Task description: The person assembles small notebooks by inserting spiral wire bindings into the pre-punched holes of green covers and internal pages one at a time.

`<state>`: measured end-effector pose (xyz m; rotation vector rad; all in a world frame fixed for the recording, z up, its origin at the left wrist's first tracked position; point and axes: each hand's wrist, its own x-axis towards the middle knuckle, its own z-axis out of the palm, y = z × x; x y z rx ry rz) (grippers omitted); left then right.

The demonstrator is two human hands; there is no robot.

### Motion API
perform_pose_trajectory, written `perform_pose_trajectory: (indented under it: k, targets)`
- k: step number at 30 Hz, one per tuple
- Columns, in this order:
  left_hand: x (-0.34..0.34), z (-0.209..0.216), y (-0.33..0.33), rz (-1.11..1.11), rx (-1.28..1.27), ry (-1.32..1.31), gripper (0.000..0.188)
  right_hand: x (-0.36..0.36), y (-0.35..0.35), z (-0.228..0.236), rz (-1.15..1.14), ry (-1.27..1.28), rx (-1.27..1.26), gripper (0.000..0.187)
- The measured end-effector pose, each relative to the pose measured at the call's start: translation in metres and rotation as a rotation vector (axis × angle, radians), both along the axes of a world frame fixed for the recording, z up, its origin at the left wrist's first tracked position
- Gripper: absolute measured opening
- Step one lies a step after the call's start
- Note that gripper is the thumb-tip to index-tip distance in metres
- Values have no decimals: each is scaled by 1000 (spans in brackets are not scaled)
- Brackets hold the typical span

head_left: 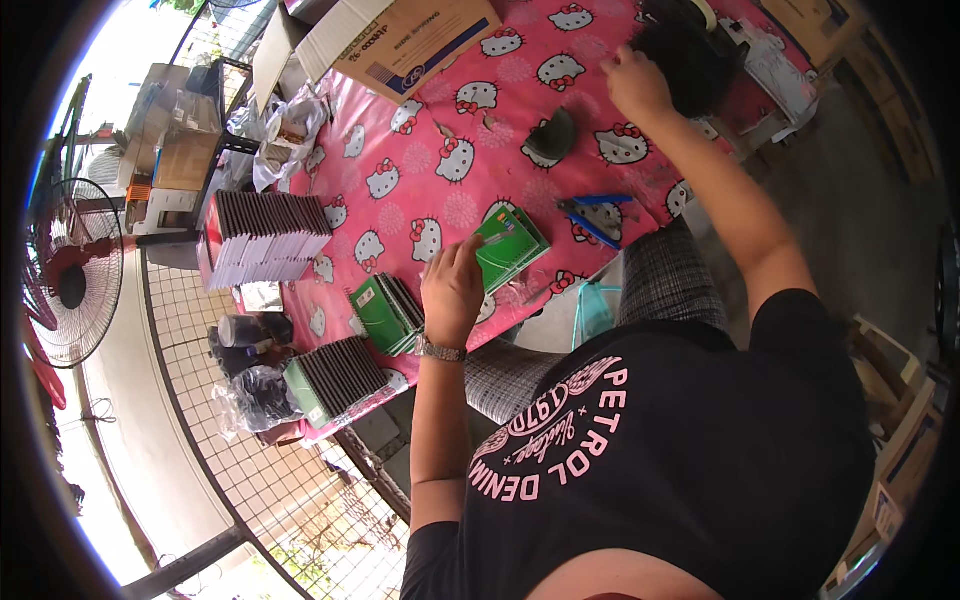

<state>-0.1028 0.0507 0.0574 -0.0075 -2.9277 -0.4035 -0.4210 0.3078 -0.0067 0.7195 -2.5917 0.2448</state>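
My left hand [452,288] is closed, its fingertips at the left edge of a green notebook [513,248] that lies near the table's front edge. The fingers seem to grip that edge, though their undersides are hidden. Farther off to the right, my right hand [637,88] is bent with its fingers drawn together beside a dark, tangled heap of fine black strands [688,62]. Anything in its fingertips is too small to make out. Blue-handled pliers [597,217] rest to the right of the notebook. A short stack of green spiral notebooks [383,312] stands left of my left wrist.
More notebook stacks stand at the left: a tall one [262,238] and a dark-spined one [336,378]. A dark rounded cup-like piece [552,134] sits mid-table on the pink tablecloth [385,215]. An open carton [415,45] occupies the back; a fan [72,270] stands far left.
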Motion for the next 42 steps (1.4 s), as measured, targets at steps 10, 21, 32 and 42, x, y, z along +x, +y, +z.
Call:
perform_pose_trajectory:
  k: [10,21,32,42]
  targets:
    - [-9,-26,17,134,-80,183,19,154,-70,26,891,-776,-643,23]
    - [-3,-29,19,173,-122,217,17,173,-78,26,937,-719,-712,24]
    - [-7,-31,35,141,-91,231,29,185,-77,45,774,-693,-328,44]
    - [-6,-36,29,129,-39,191,21,109,-98,-10,236,-302,-156,52]
